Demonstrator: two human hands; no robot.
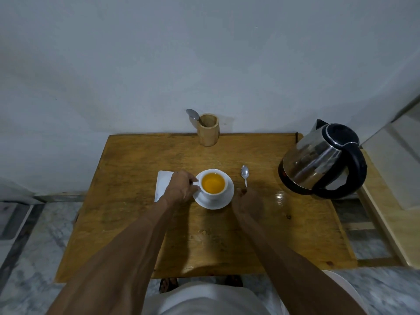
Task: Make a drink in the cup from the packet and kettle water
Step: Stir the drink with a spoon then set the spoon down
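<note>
A white cup [213,194] full of orange-yellow drink stands on a white saucer [223,202] in the middle of the wooden table [136,214]. My left hand [180,188] grips the cup's handle on its left side. My right hand [247,202] rests on the table just right of the saucer, fingers curled, at the handle end of a metal spoon [245,173] that lies flat. I cannot tell whether the fingers pinch the spoon. A steel kettle [318,160] with a black handle stands at the right. A white packet or napkin [163,184] lies under my left hand.
A wooden holder [208,130] with another spoon [193,115] in it stands at the table's back edge against the wall. A lighter wooden ledge [386,214] adjoins the table on the right. Marble floor surrounds the table.
</note>
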